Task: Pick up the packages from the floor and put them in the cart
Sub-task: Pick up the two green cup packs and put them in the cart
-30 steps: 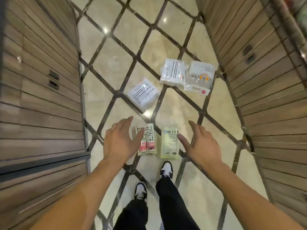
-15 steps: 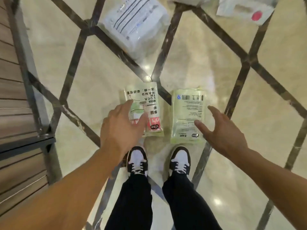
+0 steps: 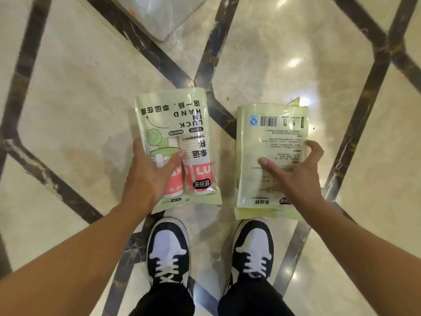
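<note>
The head camera looks straight down at a glossy cream marble floor (image 3: 79,92) crossed by dark inlaid bands. Two pale green plastic packages lie side by side just ahead of the person's black-and-white shoes (image 3: 169,249).

The left hand (image 3: 150,176) is on the left package (image 3: 180,142), over its lower left part. The thumb lies across the face of the pack and the fingers reach round its left edge, so the hand is closed on it. This pack shows its printed front: the words LUCK IN HAND, upside down to the camera, and pink-and-white cups seen through the film. Whether it has left the floor cannot be told.

The right hand (image 3: 296,174) is on the right package (image 3: 271,156), over its lower right part. The thumb presses the face and the fingers curl over the right edge, gripping it. This pack shows its back, with a barcode near the top and small text below. It looks thick, as if more than one layer is stacked, though that is not certain.

The two packs are apart, with a strip of floor between them. Both forearms are bare and come in from the bottom corners.

At the top edge, partly cut off, lies a white bag (image 3: 159,17), well apart from the green packs.

No cart is in view.
</note>
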A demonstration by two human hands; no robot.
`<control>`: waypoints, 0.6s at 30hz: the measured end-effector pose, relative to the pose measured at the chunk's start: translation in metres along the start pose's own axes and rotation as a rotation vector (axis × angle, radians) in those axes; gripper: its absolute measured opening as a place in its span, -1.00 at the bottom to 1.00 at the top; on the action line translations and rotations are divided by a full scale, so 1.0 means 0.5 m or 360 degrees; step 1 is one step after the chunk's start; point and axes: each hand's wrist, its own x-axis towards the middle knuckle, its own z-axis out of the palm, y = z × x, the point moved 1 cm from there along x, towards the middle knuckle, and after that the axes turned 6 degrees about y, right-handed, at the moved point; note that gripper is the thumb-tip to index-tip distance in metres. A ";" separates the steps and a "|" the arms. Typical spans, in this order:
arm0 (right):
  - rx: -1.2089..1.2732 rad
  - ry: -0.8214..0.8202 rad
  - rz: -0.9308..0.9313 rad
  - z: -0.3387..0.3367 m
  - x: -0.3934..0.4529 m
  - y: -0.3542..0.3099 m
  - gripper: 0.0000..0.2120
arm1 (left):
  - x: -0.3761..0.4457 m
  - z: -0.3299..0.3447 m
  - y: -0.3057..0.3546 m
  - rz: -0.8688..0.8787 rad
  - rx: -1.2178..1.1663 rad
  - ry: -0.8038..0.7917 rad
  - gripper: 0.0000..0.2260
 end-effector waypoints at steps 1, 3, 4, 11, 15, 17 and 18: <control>0.0046 0.0008 0.0048 0.000 0.008 0.004 0.32 | 0.007 0.009 -0.002 -0.0007 -0.0039 0.0011 0.08; 0.0101 -0.0005 0.0127 -0.002 0.021 0.004 0.47 | 0.021 0.022 0.000 -0.0060 -0.0132 0.0070 -0.09; 0.0125 -0.0038 0.0163 -0.003 0.026 0.000 0.51 | 0.030 0.026 0.000 -0.0117 -0.0175 0.0077 -0.14; -0.0016 -0.0126 0.0075 0.005 0.039 -0.007 0.06 | 0.038 0.021 0.014 -0.0181 -0.0246 -0.0012 -0.05; 0.0067 -0.0099 -0.0012 -0.008 0.012 -0.042 -0.16 | 0.013 0.005 0.033 -0.0081 -0.0292 0.0006 -0.29; 0.0079 -0.0072 -0.0072 -0.014 -0.006 -0.060 -0.23 | -0.005 -0.005 0.046 -0.0016 -0.0298 0.0038 -0.44; 0.0085 -0.0042 -0.0093 -0.022 -0.018 -0.071 -0.25 | -0.013 -0.013 0.053 0.0008 -0.0310 0.0051 -0.47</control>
